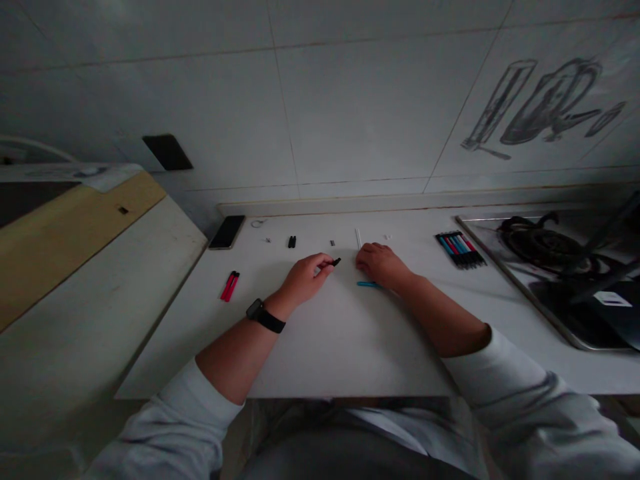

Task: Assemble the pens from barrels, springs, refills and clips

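Note:
My left hand [306, 277] rests on the white countertop [320, 347] with its fingers pinched on a small black pen part [334, 263]. A black watch sits on that wrist. My right hand [379, 264] lies curled on the counter just to the right, knuckles up; what its fingers hold is hidden. A thin white tube [358, 238] lies just beyond its fingertips. A light blue pen piece [367, 284] lies against the near side of my right hand.
A bundle of several coloured pens [460, 249] lies at the right, next to a gas hob [560, 267]. Red pen parts [229, 286] lie at the left, a dark phone [227, 232] at the back left, small black caps [292, 241] and tiny bits along the back.

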`<state>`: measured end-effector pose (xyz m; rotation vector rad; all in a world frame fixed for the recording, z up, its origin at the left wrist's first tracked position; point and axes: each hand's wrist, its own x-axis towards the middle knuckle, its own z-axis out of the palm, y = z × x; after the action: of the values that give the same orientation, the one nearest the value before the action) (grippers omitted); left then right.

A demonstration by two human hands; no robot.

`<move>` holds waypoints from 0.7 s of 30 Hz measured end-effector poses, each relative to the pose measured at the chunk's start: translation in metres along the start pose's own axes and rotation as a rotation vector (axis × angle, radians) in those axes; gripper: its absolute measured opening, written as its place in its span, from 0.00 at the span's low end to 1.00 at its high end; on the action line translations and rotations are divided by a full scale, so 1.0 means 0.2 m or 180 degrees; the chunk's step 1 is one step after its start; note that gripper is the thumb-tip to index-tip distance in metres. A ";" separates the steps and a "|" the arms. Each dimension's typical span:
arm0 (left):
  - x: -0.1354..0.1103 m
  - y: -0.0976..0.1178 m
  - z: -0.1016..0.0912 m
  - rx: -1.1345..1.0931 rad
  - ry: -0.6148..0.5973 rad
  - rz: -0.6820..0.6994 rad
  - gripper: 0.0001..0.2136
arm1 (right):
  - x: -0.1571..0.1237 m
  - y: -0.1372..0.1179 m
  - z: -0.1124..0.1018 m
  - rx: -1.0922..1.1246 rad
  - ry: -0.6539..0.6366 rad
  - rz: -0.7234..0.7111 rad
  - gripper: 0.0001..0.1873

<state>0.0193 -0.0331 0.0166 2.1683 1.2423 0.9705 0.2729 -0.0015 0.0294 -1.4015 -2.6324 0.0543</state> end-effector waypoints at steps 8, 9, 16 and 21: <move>0.00 -0.01 0.00 -0.0019 0.0028 -0.0011 0.07 | -0.01 0.10 -0.01 0.0077 0.0044 0.0188 0.06; 0.00 -0.01 0.01 -0.0012 0.0031 -0.0008 0.07 | -0.02 0.10 -0.01 0.0073 -0.0013 0.0191 0.06; 0.00 0.00 -0.01 0.0063 0.0070 0.0001 0.06 | -0.03 0.04 0.01 -0.0163 -0.0045 0.0161 0.10; 0.01 -0.01 -0.02 0.0137 0.0284 0.0034 0.06 | -0.02 -0.01 -0.03 0.0405 0.0389 0.0253 0.10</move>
<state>0.0158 -0.0301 0.0190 2.1876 1.3052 1.0646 0.2735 -0.0064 0.0354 -1.4193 -2.4292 0.1386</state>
